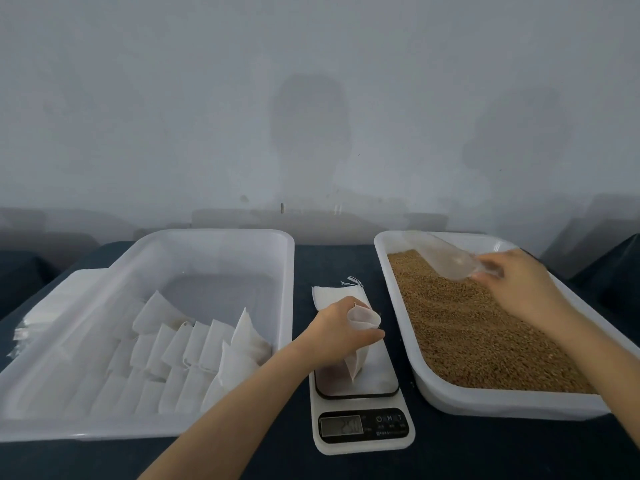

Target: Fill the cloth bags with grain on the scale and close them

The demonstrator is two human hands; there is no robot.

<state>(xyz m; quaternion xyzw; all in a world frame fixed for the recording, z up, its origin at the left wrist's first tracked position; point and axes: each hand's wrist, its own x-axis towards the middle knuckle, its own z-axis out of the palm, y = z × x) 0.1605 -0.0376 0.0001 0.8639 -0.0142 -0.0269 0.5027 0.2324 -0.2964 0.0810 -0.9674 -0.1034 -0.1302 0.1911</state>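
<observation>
Pinching the bag [364, 319] open on the scale [379, 375] with our left hand [341, 329] so grain [485, 334] drops in, we grip the scoop [443, 259] in our right hand [516, 285].

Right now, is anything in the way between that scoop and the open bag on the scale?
Nothing visible blocks it. The right hand holds the scoop over the grain; the left hand holds the bag open on the scale. Only the tray rim lies between them, probably easy to lift over.

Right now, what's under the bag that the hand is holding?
The scale's silver platform; the cloth bag stands on it, gripped by the left hand. Whether grain lies inside is hidden.
</observation>
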